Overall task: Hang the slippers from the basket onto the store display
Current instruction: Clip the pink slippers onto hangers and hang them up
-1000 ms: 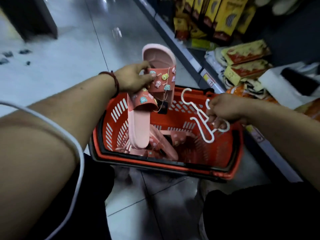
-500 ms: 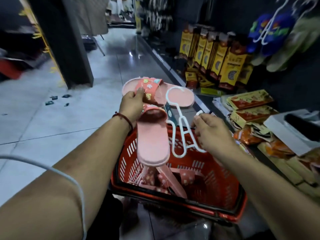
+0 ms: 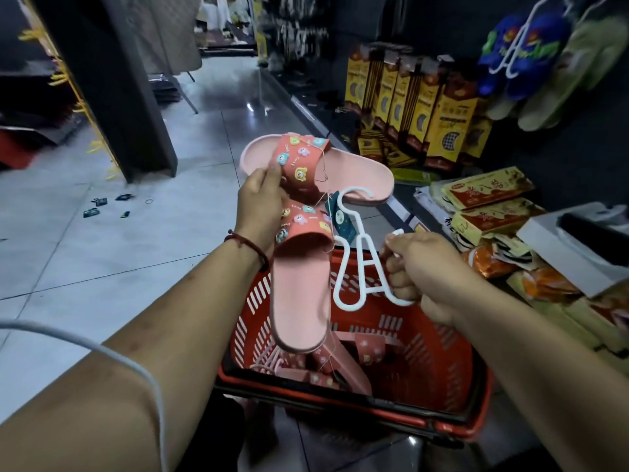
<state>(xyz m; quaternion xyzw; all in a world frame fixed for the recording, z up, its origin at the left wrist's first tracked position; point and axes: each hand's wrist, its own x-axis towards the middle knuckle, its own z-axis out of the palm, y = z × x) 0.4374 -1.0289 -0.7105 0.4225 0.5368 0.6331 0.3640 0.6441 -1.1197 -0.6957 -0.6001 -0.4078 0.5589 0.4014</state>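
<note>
Item: one pair of pink slippers, straps set with small cartoon charms, tied together by thread with a dark tag [image 3: 340, 223] hanging between them. Location: in my left hand [image 3: 262, 202], thumb and fingers pinching both straps where they meet; the upper slipper [image 3: 350, 172] lies crosswise, the lower slipper [image 3: 299, 294] hangs sole-down over the red basket [image 3: 429, 356]. Item: one white plastic hanger [image 3: 355, 257], held in my right hand [image 3: 422, 267], fingers curled tight round its right-side arm, with the hook uppermost and just beside the upper slipper. Change noted: a second ago the pair sat low, just above the basket, and the hanger was off to the right; now both are raised clear of the rim and brought side by side, and my view has lifted from the basket toward the shelves. Status: the hanger is not yet threaded through either strap, so the fitting step comes next by my reckoning. Remaining stock: more pink slippers [image 3: 340, 366] lie in the basket bottom. Destination: the store display at upper right, where blue slippers [image 3: 526, 46] already hang on white hangers.
</note>
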